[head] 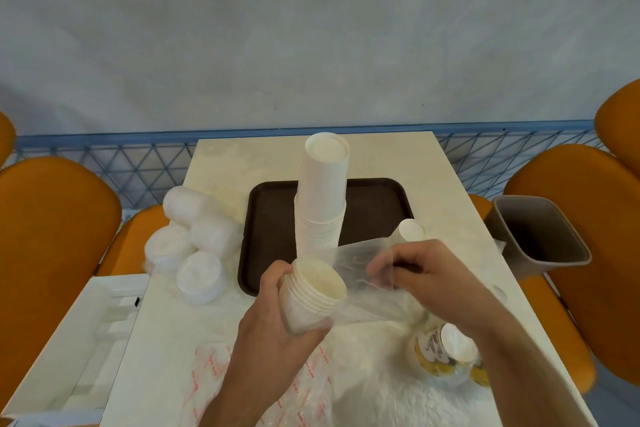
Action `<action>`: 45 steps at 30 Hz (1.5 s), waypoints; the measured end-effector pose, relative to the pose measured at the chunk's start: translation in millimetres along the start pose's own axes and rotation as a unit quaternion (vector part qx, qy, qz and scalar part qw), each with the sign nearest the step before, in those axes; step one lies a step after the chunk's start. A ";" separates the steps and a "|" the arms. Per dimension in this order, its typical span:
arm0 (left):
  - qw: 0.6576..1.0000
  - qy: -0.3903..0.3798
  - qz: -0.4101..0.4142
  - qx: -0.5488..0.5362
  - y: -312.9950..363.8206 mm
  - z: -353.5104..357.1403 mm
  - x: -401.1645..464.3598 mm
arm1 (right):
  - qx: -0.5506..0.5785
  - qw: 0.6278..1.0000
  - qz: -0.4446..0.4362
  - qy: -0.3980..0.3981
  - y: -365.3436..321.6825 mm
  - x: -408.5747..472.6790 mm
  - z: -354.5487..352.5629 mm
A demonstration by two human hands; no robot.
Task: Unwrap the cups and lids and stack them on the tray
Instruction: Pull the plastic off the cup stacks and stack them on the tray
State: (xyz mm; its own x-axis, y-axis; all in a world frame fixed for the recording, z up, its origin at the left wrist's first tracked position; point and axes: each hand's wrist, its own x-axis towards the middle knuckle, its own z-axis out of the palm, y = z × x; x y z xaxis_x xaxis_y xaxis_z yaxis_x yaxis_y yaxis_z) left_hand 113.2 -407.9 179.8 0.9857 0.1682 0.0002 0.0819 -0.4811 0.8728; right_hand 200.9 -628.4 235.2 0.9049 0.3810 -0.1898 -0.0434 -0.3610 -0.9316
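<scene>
1. Head view: the left hand (273, 308) grips a short stack of white paper cups (311, 291) just below the middle of the frame, its fingers curled round the nested walls; the open, cream-coloured mouth tilts toward the upper right.
2. The right hand (426, 270) pinches a thin, clear plastic sleeve (360, 274) that runs from the cup mouths toward the right, wrinkled and glossy; its fingers are curled on the film.
3. A tall stack of upside-down white cups (322, 194) stands on the dark brown, round-cornered tray (273, 215) at the centre, leaning slightly.
4. Left of the tray lie several wrapped rolls of white lids (194, 246), piled together on the pale, marbled surface (166, 329).
5. At the lower right a wrapped bundle of yellow-patterned cups (446, 354) lies on its side.
6. Loose clear wrapping with red print (207, 378) lies crumpled at the lower middle.
7. A grey, square bin (540, 236) sits at the right, among orange chairs (52, 225).
</scene>
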 end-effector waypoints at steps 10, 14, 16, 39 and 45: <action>0.999 -0.036 0.027 0.024 4.8 2.2 -7.0 | 0.004 0.996 -0.030 -0.087 0.1 -3.4 22.9; 0.997 -0.051 0.049 0.039 6.5 2.9 -10.1 | -0.014 0.990 -0.027 -0.140 2.0 -3.6 27.7; 0.996 -0.057 0.049 0.044 9.3 4.4 -10.8 | -0.047 0.990 -0.051 -0.124 2.6 -2.7 33.2; 1.000 -0.001 0.012 0.014 3.2 -3.1 -10.2 | -0.034 0.995 0.048 -0.080 4.3 -21.1 -16.1; 1.000 -0.011 0.016 0.013 9.3 4.8 -11.0 | -0.163 0.983 0.011 -0.084 -0.8 -16.5 0.1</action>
State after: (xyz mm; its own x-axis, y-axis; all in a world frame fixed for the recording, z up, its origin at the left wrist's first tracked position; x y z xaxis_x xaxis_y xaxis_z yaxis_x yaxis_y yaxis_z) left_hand 103.9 -418.4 185.6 0.9909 0.1336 0.0177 0.0531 -0.5083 0.8596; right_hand 186.0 -634.3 239.0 0.8216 0.4954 -0.2822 0.1009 -0.6135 -0.7832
